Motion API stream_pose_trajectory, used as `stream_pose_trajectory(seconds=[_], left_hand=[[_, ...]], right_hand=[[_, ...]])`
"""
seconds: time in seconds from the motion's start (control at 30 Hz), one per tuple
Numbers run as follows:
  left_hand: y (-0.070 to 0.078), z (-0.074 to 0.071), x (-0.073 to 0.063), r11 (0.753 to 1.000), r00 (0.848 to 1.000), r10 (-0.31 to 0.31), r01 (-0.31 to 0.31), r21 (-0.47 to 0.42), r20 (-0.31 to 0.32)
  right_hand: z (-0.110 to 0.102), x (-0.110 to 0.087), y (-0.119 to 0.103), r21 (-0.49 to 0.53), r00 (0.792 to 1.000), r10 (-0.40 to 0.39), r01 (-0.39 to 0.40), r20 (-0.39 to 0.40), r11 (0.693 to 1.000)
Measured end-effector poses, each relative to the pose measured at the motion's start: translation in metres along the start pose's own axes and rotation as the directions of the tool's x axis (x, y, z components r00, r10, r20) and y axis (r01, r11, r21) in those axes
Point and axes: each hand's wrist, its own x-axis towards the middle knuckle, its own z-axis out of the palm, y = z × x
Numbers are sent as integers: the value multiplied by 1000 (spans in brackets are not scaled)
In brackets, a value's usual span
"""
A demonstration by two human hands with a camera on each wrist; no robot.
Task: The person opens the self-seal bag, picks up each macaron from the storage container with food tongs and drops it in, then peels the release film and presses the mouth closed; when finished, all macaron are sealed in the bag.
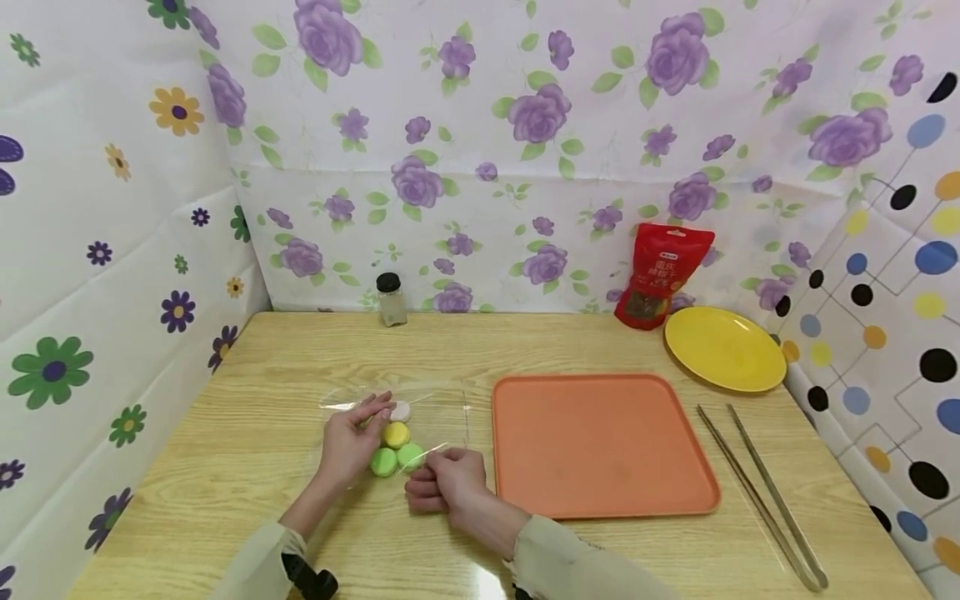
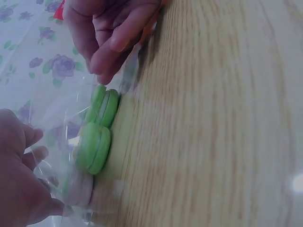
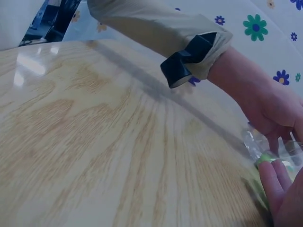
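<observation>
A clear plastic bag (image 1: 442, 408) lies on the table with several macarons in or under its film. Two green macarons (image 1: 384, 462) are nearest the person, a yellow macaron (image 1: 397, 434) is behind them, and a pale macaron (image 1: 402, 411) is farthest back. At the bag's left side, my left hand (image 1: 351, 437) holds the film between thumb and fingers, close to the yellow and pale macarons. My right hand (image 1: 457, 483) pinches the film at the near right, beside a green macaron (image 2: 93, 149), its other fingers loosely bent.
An orange tray (image 1: 600, 508) lies right of the bag. Beyond it are metal tongs (image 1: 765, 492), a yellow plate (image 1: 723, 346) and a red pouch (image 1: 663, 271). A small black-capped jar (image 1: 391, 300) stands at the back, before the flowered cloth wall (image 1: 480, 208).
</observation>
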Motion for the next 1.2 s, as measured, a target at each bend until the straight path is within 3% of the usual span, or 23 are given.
stream_pose_trajectory(seconds=[0.17, 0.33, 0.47, 0.6, 0.7, 0.77, 0.83, 0.9, 1.0, 1.1, 1.2], left_hand=[[3, -6, 7, 997, 999, -35, 36, 65, -18], [9, -16, 37, 978, 1000, 24, -20, 206, -17], [8, -14, 65, 934, 995, 29, -63, 353, 101], [7, -7, 88, 894, 973, -19, -87, 439, 231], [6, -2, 101, 880, 952, -50, -102, 465, 303], [4, -1, 108, 888, 929, -75, -103, 449, 362], [0, 1, 115, 917, 891, -115, -74, 391, 440], [-4, 2, 119, 949, 845, -167, -2, 316, 507], [-9, 4, 124, 969, 784, -203, 76, 233, 587], [-10, 9, 126, 972, 760, -199, 74, 222, 619], [-9, 15, 126, 969, 760, -176, 21, 247, 625]], right_hand=[[-3, -4, 0, -1, 999, -40, 40, -35, 999], [-4, -6, -2, 4, 993, -84, 84, -86, 996], [-5, -6, 0, 44, 989, -101, 107, -112, 993], [-7, -6, 2, 116, 991, -85, 96, -102, 989], [-7, -5, 3, 170, 994, -57, 71, -88, 983], [-8, -5, 5, 191, 996, -47, 62, -81, 980], [-8, -4, 6, 206, 996, -42, 58, -80, 977], [-8, -4, 7, 206, 996, -47, 61, -73, 977], [-9, -3, 8, 202, 995, -64, 78, -77, 976], [-10, -3, 8, 210, 994, -75, 91, -85, 974], [-12, -4, 8, 213, 993, -82, 99, -84, 972]])
